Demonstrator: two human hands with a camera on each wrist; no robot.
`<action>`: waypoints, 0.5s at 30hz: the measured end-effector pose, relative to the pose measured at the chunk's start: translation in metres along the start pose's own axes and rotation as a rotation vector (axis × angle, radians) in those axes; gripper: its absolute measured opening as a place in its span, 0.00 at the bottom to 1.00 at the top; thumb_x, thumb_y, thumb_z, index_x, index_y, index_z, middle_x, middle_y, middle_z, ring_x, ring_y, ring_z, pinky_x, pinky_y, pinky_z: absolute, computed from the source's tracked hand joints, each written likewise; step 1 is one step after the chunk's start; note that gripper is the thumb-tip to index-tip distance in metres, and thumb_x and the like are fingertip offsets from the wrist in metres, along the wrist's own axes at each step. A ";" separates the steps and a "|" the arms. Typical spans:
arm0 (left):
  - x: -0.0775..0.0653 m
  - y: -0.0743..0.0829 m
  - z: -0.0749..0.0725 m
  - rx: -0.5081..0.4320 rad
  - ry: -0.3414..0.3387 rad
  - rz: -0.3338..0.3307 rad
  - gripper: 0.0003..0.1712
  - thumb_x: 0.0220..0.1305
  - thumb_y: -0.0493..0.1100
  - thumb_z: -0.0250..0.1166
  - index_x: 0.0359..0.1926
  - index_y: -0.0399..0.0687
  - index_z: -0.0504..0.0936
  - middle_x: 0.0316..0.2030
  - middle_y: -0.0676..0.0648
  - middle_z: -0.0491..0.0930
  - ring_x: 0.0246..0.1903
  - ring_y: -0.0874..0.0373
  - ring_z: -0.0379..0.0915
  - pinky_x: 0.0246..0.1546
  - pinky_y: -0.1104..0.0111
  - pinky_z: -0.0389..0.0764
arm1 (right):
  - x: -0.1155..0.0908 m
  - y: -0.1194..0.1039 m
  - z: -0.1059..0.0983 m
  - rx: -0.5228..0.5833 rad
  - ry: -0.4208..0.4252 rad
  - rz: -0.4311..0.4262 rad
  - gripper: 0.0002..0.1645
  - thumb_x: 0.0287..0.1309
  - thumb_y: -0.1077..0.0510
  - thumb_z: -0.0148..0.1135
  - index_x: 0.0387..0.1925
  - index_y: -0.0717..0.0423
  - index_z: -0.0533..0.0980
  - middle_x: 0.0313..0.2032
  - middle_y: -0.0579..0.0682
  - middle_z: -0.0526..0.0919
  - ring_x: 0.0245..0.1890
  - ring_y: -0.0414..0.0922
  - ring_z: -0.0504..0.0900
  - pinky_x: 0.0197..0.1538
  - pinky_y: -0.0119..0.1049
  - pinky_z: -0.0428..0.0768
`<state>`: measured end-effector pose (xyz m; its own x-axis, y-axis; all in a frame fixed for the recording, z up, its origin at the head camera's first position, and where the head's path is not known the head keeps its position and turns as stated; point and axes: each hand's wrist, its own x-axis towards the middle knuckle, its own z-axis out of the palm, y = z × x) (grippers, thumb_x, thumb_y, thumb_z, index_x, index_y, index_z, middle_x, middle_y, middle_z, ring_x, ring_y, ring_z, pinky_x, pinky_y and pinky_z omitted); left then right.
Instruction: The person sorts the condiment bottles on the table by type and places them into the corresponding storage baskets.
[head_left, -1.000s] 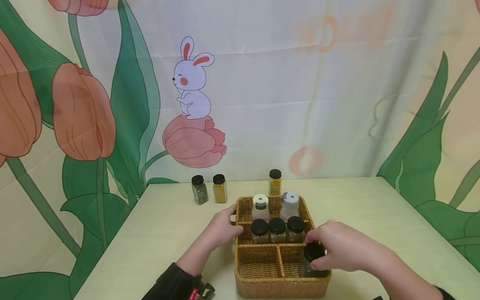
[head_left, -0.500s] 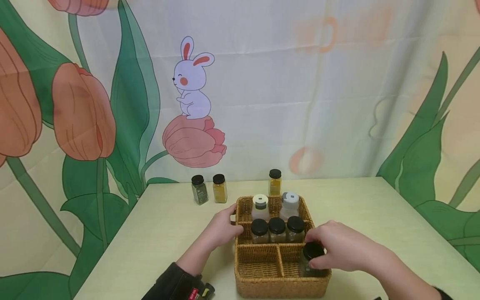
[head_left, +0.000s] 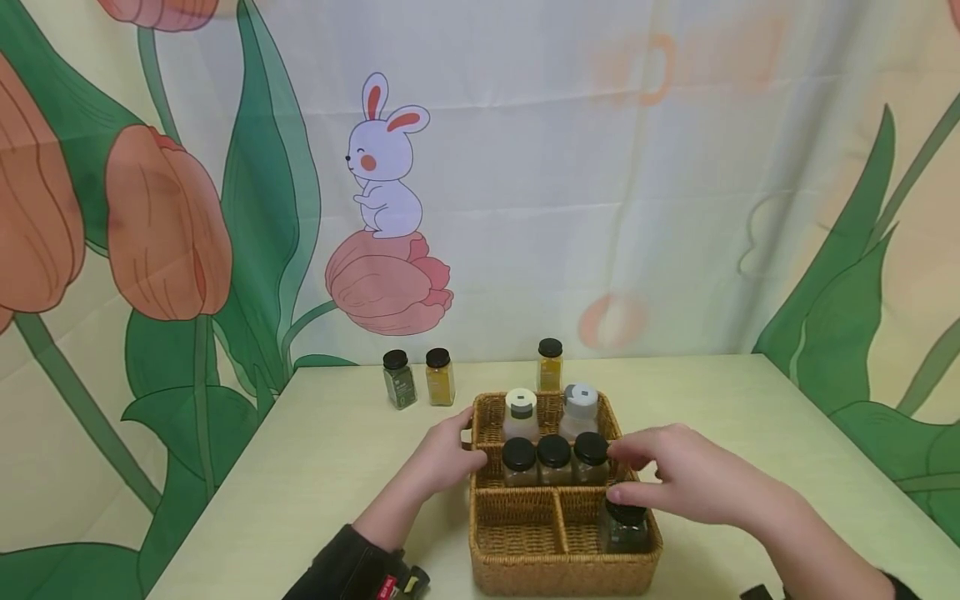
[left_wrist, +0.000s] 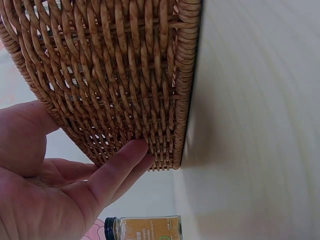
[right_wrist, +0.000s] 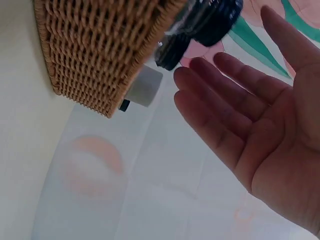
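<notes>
A brown wicker basket with dividers stands on the table. My left hand holds its left side, thumb over the rim and fingers against the outer wall. A glass jar with a black lid stands upright in the front right compartment. Just above it is my right hand, fingers extended and apart, holding nothing; the thumb overlaps the lid in the head view. In the middle row stand three black-lidded jars. Behind them are a bottle with a cream cap and one with a grey-white cap.
Behind the basket, a green spice jar and a yellow one stand at the back left, and another yellow jar near the back rim. A printed cloth hangs along the back edge of the pale table.
My right hand has let go of the front right jar, opening its fingers and rising slightly. The jar stays in its compartment. My left hand has kept its place on the basket.
</notes>
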<state>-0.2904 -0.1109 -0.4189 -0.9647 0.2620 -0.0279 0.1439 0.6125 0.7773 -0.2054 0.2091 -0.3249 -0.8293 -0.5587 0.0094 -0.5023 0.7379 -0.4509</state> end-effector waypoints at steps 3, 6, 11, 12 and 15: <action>0.000 0.000 0.000 -0.002 0.000 0.002 0.50 0.52 0.39 0.65 0.74 0.40 0.53 0.68 0.37 0.65 0.34 0.59 0.80 0.27 0.67 0.77 | -0.002 0.001 -0.007 0.033 0.079 0.011 0.35 0.56 0.30 0.59 0.55 0.47 0.77 0.52 0.44 0.83 0.49 0.46 0.82 0.42 0.41 0.83; 0.001 0.000 0.000 0.002 0.001 0.005 0.49 0.52 0.39 0.65 0.74 0.40 0.53 0.68 0.36 0.65 0.37 0.58 0.82 0.30 0.67 0.78 | -0.003 0.003 -0.013 0.068 0.140 0.011 0.35 0.57 0.32 0.60 0.59 0.46 0.74 0.56 0.47 0.80 0.54 0.50 0.81 0.47 0.46 0.82; 0.001 0.000 0.000 -0.006 0.000 0.013 0.49 0.53 0.39 0.65 0.74 0.40 0.54 0.68 0.37 0.66 0.44 0.53 0.83 0.38 0.65 0.81 | 0.002 0.012 -0.020 0.115 0.199 0.015 0.38 0.57 0.34 0.61 0.64 0.45 0.69 0.61 0.50 0.76 0.59 0.54 0.78 0.49 0.47 0.82; 0.001 0.000 0.000 -0.009 0.000 0.013 0.49 0.53 0.39 0.65 0.74 0.40 0.54 0.68 0.37 0.66 0.45 0.52 0.83 0.39 0.64 0.81 | 0.003 0.013 -0.021 0.116 0.209 0.015 0.38 0.58 0.34 0.61 0.65 0.45 0.68 0.63 0.49 0.75 0.59 0.53 0.77 0.50 0.46 0.82; 0.001 -0.001 0.000 -0.013 -0.002 0.010 0.49 0.53 0.39 0.65 0.74 0.41 0.54 0.68 0.38 0.66 0.45 0.52 0.83 0.39 0.65 0.82 | 0.007 0.019 -0.022 0.120 0.235 0.022 0.38 0.59 0.35 0.60 0.67 0.45 0.66 0.66 0.49 0.71 0.61 0.54 0.76 0.51 0.46 0.81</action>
<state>-0.2912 -0.1110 -0.4196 -0.9628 0.2695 -0.0212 0.1507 0.6002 0.7856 -0.2264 0.2280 -0.3135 -0.8808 -0.4296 0.1992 -0.4626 0.6904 -0.5562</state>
